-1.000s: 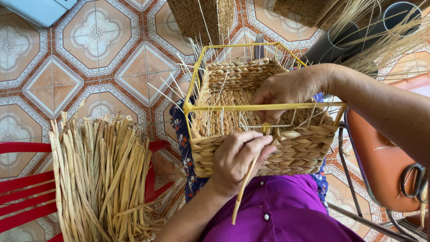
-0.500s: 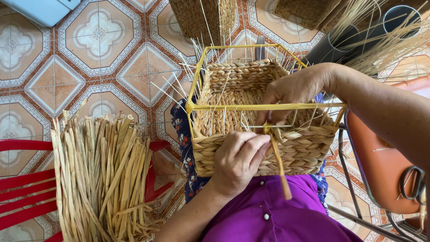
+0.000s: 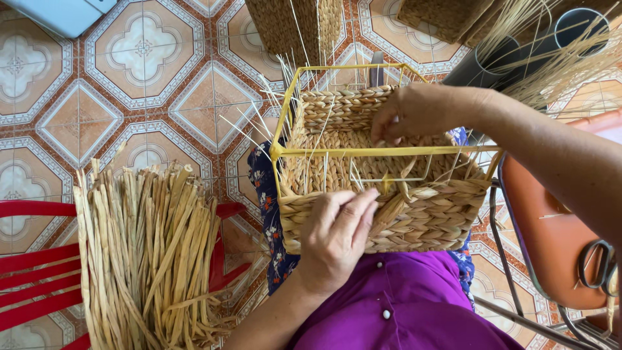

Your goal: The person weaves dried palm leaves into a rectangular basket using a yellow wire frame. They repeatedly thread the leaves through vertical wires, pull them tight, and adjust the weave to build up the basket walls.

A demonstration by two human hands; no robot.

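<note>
Single head-worn view, looking almost straight down onto the lap, close in. Left hand (image 3: 337,236) is sitting just below frame centre, right hand (image 3: 414,113) just above and right of it, its forearm running off the right edge. Half-woven basket (image 3: 382,175) between them is filling the centre. Left of the left hand, a straw bundle (image 3: 152,253) on a red chair (image 3: 39,259); tiled floor (image 3: 129,84) beyond. No second view, so nothing is overlapping.

woven straw basket (image 3: 382,194) | yellow wire frame | half-woven | on lap, opening facing up
</note>
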